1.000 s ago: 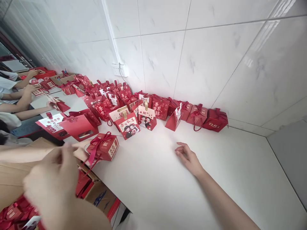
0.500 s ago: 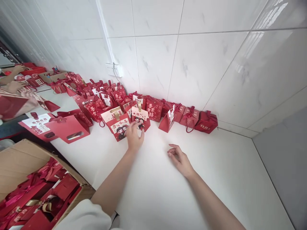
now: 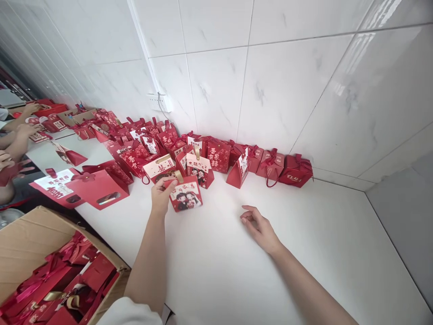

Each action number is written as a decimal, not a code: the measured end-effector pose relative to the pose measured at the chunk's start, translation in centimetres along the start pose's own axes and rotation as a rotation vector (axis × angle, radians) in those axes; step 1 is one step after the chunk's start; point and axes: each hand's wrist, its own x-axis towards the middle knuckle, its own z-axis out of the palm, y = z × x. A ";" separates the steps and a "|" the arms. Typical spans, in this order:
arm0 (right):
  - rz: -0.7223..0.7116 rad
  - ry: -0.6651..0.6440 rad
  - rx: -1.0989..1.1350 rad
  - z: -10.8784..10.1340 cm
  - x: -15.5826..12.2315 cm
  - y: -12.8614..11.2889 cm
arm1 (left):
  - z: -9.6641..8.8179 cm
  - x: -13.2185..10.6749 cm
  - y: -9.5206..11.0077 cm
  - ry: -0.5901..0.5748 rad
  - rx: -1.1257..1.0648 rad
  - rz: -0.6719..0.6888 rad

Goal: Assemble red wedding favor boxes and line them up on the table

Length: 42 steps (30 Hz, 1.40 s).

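Note:
My left hand (image 3: 161,195) grips the upper left edge of a red gift box (image 3: 187,197) printed with a cartoon couple. A gold ribbon loop shows at its top, and the box leans out in front of the others. Over the white table (image 3: 216,253), my right hand (image 3: 260,228) hovers with its fingers loosely curved and apart, holding nothing. Behind the held box stand a similar box with a cream top (image 3: 161,168) and another cartoon-couple box (image 3: 199,169). A triangular red box (image 3: 237,169) stands between my hands, farther back.
Several red gift boxes (image 3: 218,155) line the tiled wall, ending at a dark red box (image 3: 297,170). A cardboard carton (image 3: 111,289) full of red boxes is at lower left. Other people's hands (image 3: 29,130) work at far left. A power socket (image 3: 158,103) is on the wall.
My left hand has moved left and taken hold of the cartoon-couple box, drawing it forward and to the right from beside the cream-topped box. My right hand has barely moved.

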 end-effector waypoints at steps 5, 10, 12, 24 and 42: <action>-0.102 0.110 -0.051 -0.1 -0.4 -0.2 | 3.5 -3.6 2.1 -0.537 -0.034 -0.116; -0.380 0.243 -0.144 -1.0 -0.1 -4.8 | 7.5 -7.0 1.9 -0.633 -0.116 -0.149; -0.401 0.190 -0.185 -1.2 0.7 -7.5 | 8.6 -8.1 1.8 -0.602 -0.144 -0.120; -0.137 0.271 0.078 2.3 3.8 -10.5 | 10.4 -10.4 1.9 -0.372 -0.090 0.068; -0.140 -0.147 -0.008 -2.3 3.3 -10.5 | 9.4 -9.0 1.9 -0.598 -0.114 -0.052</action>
